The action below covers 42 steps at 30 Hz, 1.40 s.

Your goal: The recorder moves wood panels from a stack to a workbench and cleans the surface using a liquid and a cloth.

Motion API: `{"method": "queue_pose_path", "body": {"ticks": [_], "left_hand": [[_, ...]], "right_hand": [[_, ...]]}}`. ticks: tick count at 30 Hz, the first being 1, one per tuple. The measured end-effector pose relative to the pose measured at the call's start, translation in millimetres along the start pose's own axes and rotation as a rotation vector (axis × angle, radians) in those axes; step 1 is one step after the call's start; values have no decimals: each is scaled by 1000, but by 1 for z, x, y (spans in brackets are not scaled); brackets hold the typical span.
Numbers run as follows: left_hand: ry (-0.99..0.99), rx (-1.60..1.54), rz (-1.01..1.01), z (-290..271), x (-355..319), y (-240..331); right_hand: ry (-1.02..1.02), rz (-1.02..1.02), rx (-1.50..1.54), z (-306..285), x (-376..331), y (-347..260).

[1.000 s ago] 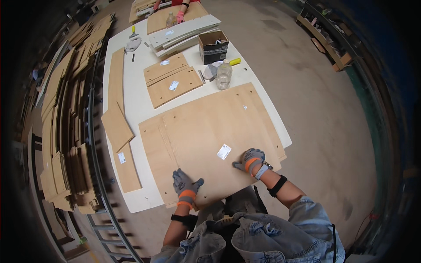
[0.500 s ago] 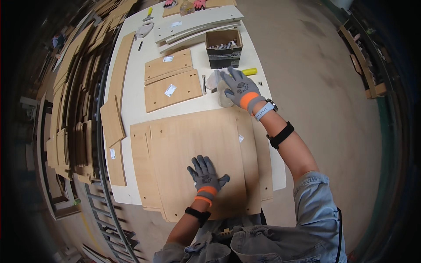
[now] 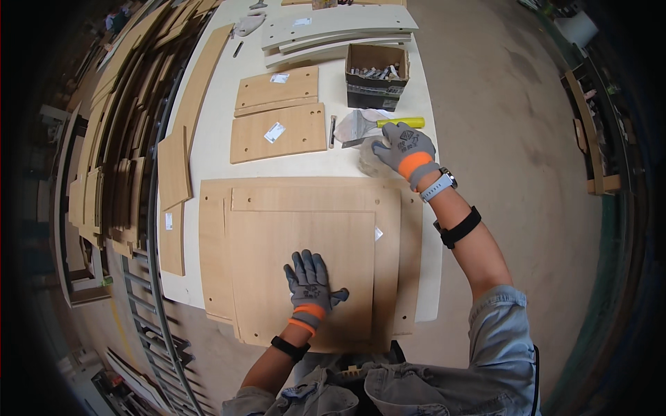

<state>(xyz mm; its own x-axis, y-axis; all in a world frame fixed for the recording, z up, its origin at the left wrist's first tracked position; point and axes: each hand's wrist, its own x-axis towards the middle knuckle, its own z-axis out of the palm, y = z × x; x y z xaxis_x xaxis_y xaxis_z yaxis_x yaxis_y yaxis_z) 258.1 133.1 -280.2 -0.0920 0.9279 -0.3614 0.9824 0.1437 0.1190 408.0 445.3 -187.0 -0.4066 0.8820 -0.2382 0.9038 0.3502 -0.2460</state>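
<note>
My left hand, in a grey glove with orange bands, lies flat with fingers spread on the top wood-coloured panel. Several larger panels lie stacked beneath it, with small round holes near their corners. My right hand, gloved alike, is curled at the upper right of the stack. A blurred pale grey rag shows under its thumb and seems gripped; its far side is hidden. Just beyond the fingers lies a scraper with a yellow handle and wide metal blade, on a pale cloth. A slim dark tool lies beside the blade.
A dark open carton of small parts stands behind the scraper. White panels are stacked farther back. Smaller labelled boards lie left of the carton. Long boards line the white table's left edge, beside a metal roller rail and stacked timber.
My right hand has moved right and slightly nearer, uncovering the scraper's blade and more of its handle. My left hand stays spread on the panel, slightly farther left in view. The view has shifted.
</note>
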Motion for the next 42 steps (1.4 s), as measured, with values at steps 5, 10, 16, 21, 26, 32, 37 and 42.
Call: {"method": "queue_pose_path", "body": {"ticks": [5,10,16,21,26,32,37,42], "left_hand": [[-131,-381,-194,-64,55,0],[199,-554,-60,-76,155,-43],[161,-587,-205,-80,272,-10],[273,-518,-119,-73,330,13],[62,-277,-197,-66,353,27],[76,-228,-292,-73,363,42],[34,-620,-297,-67,366,22],[172,-1196,-268,-98,364,5]], "right_hand": [[173,-7,71,22,0,25],[236,136,623,31,-1,46],[441,59,47,83,43,135],[389,-92,-194,102,77,123],[105,6,-245,104,88,113],[234,-32,14,135,77,143],[433,-140,117,144,66,153],[461,-60,112,130,49,158]]}}
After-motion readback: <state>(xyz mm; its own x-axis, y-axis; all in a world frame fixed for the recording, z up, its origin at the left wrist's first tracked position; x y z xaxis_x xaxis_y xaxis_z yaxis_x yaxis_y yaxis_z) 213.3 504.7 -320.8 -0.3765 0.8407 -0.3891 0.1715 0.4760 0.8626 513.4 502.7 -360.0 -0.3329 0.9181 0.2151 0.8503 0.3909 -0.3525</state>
